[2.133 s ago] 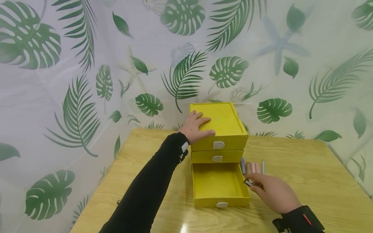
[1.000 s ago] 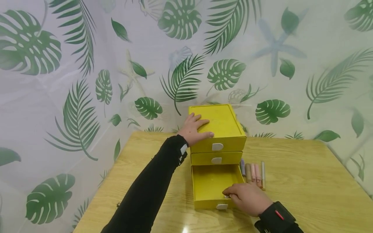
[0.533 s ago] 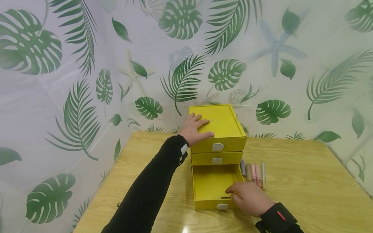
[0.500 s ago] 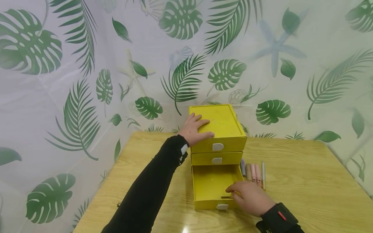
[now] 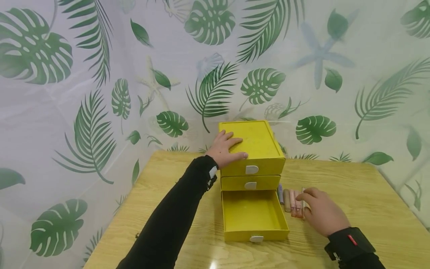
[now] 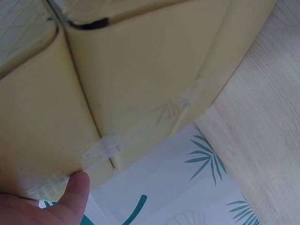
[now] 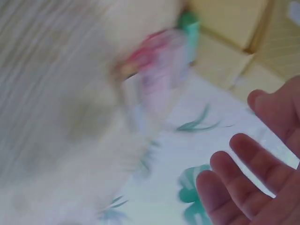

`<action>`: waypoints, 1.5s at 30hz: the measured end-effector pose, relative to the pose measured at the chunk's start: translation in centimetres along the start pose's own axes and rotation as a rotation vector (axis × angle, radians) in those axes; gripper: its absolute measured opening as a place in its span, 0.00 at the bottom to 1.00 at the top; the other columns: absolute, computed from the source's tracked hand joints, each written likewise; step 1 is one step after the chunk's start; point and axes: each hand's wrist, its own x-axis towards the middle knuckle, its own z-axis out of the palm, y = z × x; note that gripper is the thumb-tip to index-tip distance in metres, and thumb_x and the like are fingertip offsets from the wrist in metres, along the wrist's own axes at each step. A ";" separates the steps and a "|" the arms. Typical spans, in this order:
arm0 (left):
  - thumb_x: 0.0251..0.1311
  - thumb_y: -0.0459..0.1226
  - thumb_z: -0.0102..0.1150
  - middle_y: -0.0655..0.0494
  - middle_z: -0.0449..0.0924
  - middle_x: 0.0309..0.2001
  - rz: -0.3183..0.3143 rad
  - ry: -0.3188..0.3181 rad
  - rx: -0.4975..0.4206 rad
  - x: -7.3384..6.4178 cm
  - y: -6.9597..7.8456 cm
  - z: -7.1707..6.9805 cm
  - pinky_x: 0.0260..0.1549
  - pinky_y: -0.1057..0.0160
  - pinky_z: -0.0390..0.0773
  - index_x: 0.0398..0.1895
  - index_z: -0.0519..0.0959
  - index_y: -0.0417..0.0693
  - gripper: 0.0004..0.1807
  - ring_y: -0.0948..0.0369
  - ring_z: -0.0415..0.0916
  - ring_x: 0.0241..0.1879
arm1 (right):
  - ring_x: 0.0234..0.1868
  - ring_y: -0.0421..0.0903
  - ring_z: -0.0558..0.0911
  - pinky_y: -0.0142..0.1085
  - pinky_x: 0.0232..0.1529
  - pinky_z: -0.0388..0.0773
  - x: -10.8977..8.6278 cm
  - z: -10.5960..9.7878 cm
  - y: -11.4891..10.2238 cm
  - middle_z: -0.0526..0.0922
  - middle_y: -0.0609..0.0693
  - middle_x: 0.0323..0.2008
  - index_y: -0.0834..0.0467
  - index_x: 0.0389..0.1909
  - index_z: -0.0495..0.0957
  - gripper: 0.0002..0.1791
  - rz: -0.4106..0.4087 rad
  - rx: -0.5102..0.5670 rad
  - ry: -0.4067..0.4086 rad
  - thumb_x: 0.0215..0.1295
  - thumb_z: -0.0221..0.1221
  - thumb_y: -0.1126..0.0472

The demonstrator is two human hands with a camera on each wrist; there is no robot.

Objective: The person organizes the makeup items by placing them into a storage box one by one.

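Observation:
A yellow three-drawer box [image 5: 258, 140] stands on the table, its bottom drawer [image 5: 231, 236] pulled out and its upper two closed. My left hand [image 5: 226, 149] rests on the left of the box top, fingers spread; in the left wrist view one fingertip [image 6: 78, 180] touches the box. To the right of the box lies a row of pens: purple [image 5: 280, 194], brown [image 5: 287, 200], pink [image 5: 293, 203] and more. My right hand [image 5: 326, 213] is over the row's right end, fingers slightly bent with nothing in them. The right wrist view shows the pens [image 7: 159, 70] blurred beyond the fingers.
The wooden table [image 5: 356, 186] ends at a leaf-patterned sheet [image 5: 215, 104] behind and to the left. A small dark thing [image 5: 137, 235] lies on the table beside my left sleeve [image 5: 171, 216]. The strip just behind the drawer's front panel is hidden.
My right hand brought a small shiny metal thing into the open drawer, let it go near the front, then moved right to the pens. The left hand stays on the box.

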 end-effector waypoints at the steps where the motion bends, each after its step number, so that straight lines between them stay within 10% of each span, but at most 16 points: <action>1: 0.58 0.63 0.53 0.51 0.49 0.73 -0.001 -0.002 0.001 0.0 0.0 0.0 0.66 0.43 0.50 0.68 0.66 0.60 0.36 0.54 0.32 0.70 | 0.47 0.62 0.73 0.57 0.44 0.75 -0.1 0.2 0.5 0.74 0.62 0.49 0.58 0.45 0.80 0.15 0.013 -0.015 -0.009 0.56 0.57 0.70; 18: 0.58 0.62 0.54 0.50 0.50 0.72 0.019 -0.002 -0.002 -0.1 0.0 0.2 0.66 0.43 0.50 0.68 0.65 0.59 0.36 0.53 0.33 0.70 | 0.39 0.63 0.75 0.57 0.33 0.78 -1.0 3.8 4.4 0.74 0.62 0.46 0.52 0.45 0.80 0.13 0.110 -0.092 -0.179 0.58 0.62 0.64; 35: 0.58 0.62 0.53 0.50 0.50 0.72 0.010 0.003 0.010 0.0 0.0 0.1 0.66 0.43 0.51 0.68 0.66 0.59 0.36 0.53 0.33 0.70 | 0.37 0.59 0.75 0.58 0.39 0.75 -1.4 3.2 5.2 0.80 0.53 0.36 0.48 0.32 0.83 0.04 0.218 -0.077 -0.282 0.55 0.64 0.58; 45: 0.59 0.62 0.53 0.50 0.50 0.73 0.013 0.003 0.013 0.0 0.0 0.0 0.66 0.43 0.51 0.68 0.65 0.59 0.36 0.53 0.33 0.70 | 0.22 0.42 0.74 0.47 0.24 0.76 -1.5 2.8 4.8 0.81 0.45 0.24 0.49 0.28 0.81 0.03 0.272 -0.015 -0.316 0.57 0.65 0.56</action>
